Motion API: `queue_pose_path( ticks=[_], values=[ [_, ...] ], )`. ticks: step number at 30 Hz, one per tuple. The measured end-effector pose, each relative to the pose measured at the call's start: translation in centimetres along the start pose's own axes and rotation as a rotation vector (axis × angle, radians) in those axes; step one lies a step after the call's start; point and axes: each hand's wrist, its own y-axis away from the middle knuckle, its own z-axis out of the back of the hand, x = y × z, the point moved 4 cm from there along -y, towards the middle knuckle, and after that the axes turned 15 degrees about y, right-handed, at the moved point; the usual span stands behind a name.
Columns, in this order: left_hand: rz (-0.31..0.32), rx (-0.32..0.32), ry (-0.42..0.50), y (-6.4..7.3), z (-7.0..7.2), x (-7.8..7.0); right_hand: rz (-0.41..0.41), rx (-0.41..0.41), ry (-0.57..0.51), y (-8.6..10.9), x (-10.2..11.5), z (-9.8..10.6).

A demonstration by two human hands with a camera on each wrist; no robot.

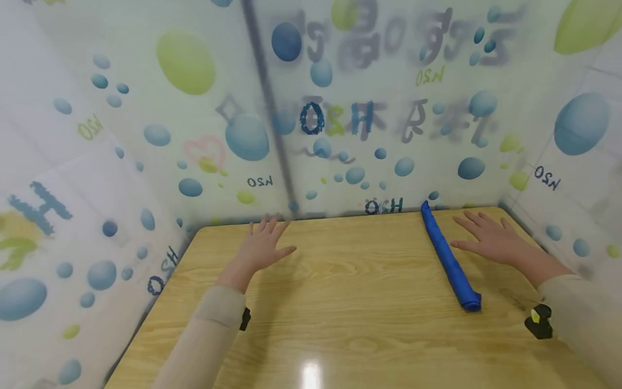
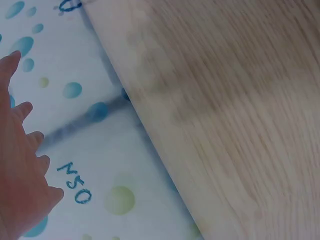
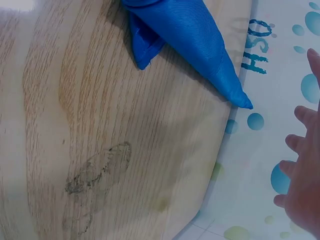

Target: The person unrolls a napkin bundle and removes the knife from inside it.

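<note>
A rolled length of blue cloth (image 1: 448, 258) lies on the wooden table (image 1: 350, 270), right of the middle, its thin tip at the back edge and its thicker end toward the front. In the right wrist view the same blue cloth (image 3: 192, 42) shows a loose folded flap. My right hand (image 1: 493, 240) hovers just right of the roll with fingers spread, apart from it. Over the table's back left, my left hand (image 1: 261, 247) is held up, fingers spread, with nothing in it. Both wrist views show the hands (image 2: 20, 165) (image 3: 306, 175) at the frame edge.
A patterned sheet (image 1: 340, 162) with bubbles and letters encloses the table at the back and both sides. Dark marks (image 3: 100, 170) stain the wood near the right side. Black wrist devices (image 1: 539, 322) sit below both sleeves.
</note>
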Motion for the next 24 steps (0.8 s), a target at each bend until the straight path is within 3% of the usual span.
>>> queue_pose_path(
  ticks=[10,17,24],
  values=[
    [-0.104,0.043,-0.046,-1.5,-2.5,-3.8,0.006,-0.021,-0.002,0.3,-0.1,-0.2],
    [-0.137,0.070,-0.078,-2.3,-3.8,-6.2,0.023,-0.046,-0.026,0.3,0.0,-0.6],
    [-0.194,0.101,-0.049,-3.5,-4.8,-9.1,0.031,-0.076,-0.036,1.1,0.0,-0.6]
  ],
)
